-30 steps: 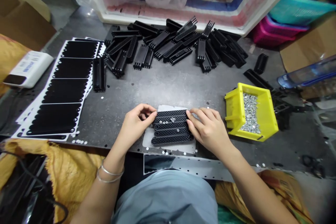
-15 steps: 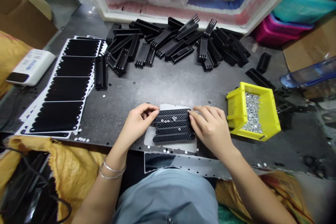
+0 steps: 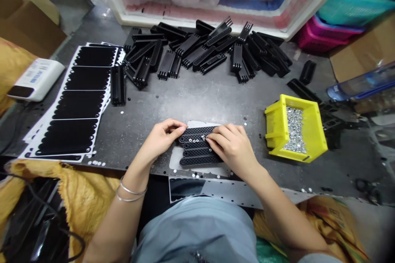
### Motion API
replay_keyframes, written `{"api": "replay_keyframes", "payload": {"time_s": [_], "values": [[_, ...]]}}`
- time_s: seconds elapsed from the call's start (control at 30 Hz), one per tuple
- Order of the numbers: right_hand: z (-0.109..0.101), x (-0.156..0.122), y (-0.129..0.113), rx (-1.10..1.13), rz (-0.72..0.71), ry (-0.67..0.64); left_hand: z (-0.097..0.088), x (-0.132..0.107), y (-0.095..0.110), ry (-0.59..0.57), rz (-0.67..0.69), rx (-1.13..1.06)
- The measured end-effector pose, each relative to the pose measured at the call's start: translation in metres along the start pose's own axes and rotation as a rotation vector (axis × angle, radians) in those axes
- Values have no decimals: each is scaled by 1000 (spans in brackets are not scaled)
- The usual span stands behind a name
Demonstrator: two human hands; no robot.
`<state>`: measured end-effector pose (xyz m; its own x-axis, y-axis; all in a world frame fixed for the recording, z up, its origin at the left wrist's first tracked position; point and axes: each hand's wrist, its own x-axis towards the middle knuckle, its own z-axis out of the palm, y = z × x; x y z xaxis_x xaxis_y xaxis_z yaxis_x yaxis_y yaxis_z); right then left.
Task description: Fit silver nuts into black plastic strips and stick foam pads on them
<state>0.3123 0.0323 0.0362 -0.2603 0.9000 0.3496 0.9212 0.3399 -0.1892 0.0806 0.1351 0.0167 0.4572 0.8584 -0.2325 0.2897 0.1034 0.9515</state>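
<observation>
Several black textured plastic bars [image 3: 200,159] lie side by side on a light sheet [image 3: 175,160] at the table's front edge. Small silvery metal rings [image 3: 194,141] rest on top of them. My left hand [image 3: 163,137] pinches the left end of the farthest bars between thumb and forefinger. Over their right half, my right hand [image 3: 231,146] has its thumb and forefinger together at a little cluster of the rings. Whatever is between those fingertips is too small to make out. To the right stands a yellow bin [image 3: 274,131] holding many small metal pieces [image 3: 294,129].
A heap of black slotted plastic parts [image 3: 185,49] stretches across the back. On the left lie sheets of black strips [image 3: 83,102] beside a white box-shaped device [image 3: 37,78]. A clear blue-edged bottle or tube [image 3: 354,86] is at right; a large white foam tray [image 3: 129,16] stands behind.
My right hand has moved left, from the right end of the farthest bar to the ring cluster. My left hand stays at the bars' left end.
</observation>
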Motion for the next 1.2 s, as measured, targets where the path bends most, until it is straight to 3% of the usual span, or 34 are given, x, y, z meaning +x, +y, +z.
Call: {"api": "replay_keyframes", "payload": {"time_s": [0.13, 0.27, 0.43, 0.7, 0.97, 1.07, 1.13, 1.2], "values": [[-13, -12, 18, -149, 7, 20, -2, -2, 1, -23, -71, -30], [-20, -23, 27, -232, -139, 39, -1, -3, 2, 1, -72, -38], [-19, -27, 15, -327, -236, 13, 4, -6, 5, 29, 8, 56], [-17, -24, -19, -469, -107, -123, 7, -10, 2, 85, 68, 190], [-30, -18, -3, -466, -330, -262, -6, 1, 12, -22, 160, 346], [-32, -15, 0, -481, -352, -282, -1, -5, 12, 45, 277, 452], [-33, -11, 1, -467, -353, -239, 4, -13, 10, 126, 434, 565], [-31, -8, 1, -385, -304, -175, 7, -24, 6, 138, 589, 673]]}}
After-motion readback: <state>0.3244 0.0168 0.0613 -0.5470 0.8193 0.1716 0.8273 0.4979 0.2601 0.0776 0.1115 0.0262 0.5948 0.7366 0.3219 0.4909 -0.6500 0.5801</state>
